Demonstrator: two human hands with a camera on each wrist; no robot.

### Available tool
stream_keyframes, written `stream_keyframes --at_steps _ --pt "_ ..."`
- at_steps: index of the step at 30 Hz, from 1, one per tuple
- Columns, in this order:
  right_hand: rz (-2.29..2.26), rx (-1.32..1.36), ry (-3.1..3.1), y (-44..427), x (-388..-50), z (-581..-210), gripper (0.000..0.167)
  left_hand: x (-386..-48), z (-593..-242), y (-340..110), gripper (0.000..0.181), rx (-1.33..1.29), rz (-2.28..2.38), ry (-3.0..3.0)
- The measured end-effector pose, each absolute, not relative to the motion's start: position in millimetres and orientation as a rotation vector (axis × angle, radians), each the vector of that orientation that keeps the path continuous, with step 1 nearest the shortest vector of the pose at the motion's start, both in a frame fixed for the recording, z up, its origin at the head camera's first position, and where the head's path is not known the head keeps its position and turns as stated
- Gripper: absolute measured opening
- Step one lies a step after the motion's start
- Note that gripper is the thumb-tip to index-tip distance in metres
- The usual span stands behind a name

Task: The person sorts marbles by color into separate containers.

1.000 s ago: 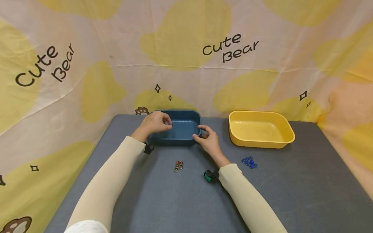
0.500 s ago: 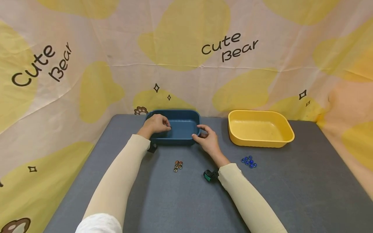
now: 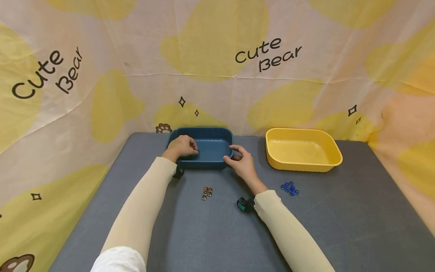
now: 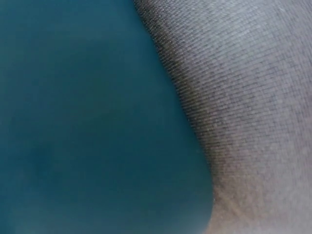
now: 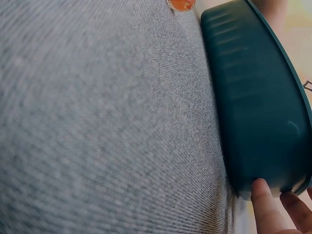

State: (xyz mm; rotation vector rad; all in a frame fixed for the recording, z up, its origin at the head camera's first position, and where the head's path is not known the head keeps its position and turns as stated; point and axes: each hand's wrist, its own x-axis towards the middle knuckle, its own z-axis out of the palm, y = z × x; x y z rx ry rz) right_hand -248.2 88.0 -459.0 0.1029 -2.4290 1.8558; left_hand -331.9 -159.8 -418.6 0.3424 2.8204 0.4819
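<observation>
In the head view, my left hand (image 3: 183,146) reaches over the front left of a blue plastic bin (image 3: 214,165), its fingers curled with the tips down inside. Whether a small thing sits between those fingertips is hidden. My right hand (image 3: 242,162) holds the bin's right end, thumb at the front corner and forefinger at the rim. From the right wrist, the thumb (image 5: 265,207) and fingertips touch the end of the dark blue bin (image 5: 258,97). Blue bin wall (image 4: 97,117) fills much of the left wrist view, where the left hand does not show.
Several amber and greenish glass marbles (image 3: 207,192) lie before the blue bin. To the right stands a yellow bin (image 3: 304,166), with several blue glass marbles (image 3: 290,187) in front of it. Grey cloth covers the table (image 3: 204,238); a printed curtain (image 3: 210,45) hangs behind.
My left hand has sunk lower into the blue bin, its forearm shifting right. The right hand keeps its place at the bin's right end. The marbles and yellow bin stay put.
</observation>
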Motion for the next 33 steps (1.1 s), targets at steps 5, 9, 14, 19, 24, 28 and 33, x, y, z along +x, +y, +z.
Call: stream_keyframes --at_steps 5,9,14,19,24,28,33 --pt "1.864 0.111 -2.414 87.4 -247.6 -458.8 0.049 -330.9 -418.1 -158.6 0.012 0.332 0.478 2.818" --pt "1.869 0.110 -2.404 86.9 -247.4 -458.4 0.049 -330.6 -418.8 -157.7 0.012 0.327 0.471 2.823" --pt "1.863 0.114 -2.405 86.6 -246.8 -458.7 0.048 -330.9 -419.4 -157.8 0.013 0.331 0.462 2.824" --pt "1.846 0.112 -2.410 87.1 -245.8 -458.4 0.047 -330.9 -417.2 -158.3 0.016 0.329 0.454 2.824" --pt "1.840 0.109 -2.414 86.8 -246.3 -458.1 0.049 -330.6 -413.3 -158.7 0.022 0.361 0.401 2.832" --pt "1.851 0.102 -2.414 86.4 -245.8 -457.4 0.049 -328.6 -407.8 -158.3 0.026 0.406 0.348 2.852" --pt "1.849 0.098 -2.417 86.1 -246.0 -457.2 0.049 -322.6 -397.1 -158.5 0.030 0.476 0.292 2.868"
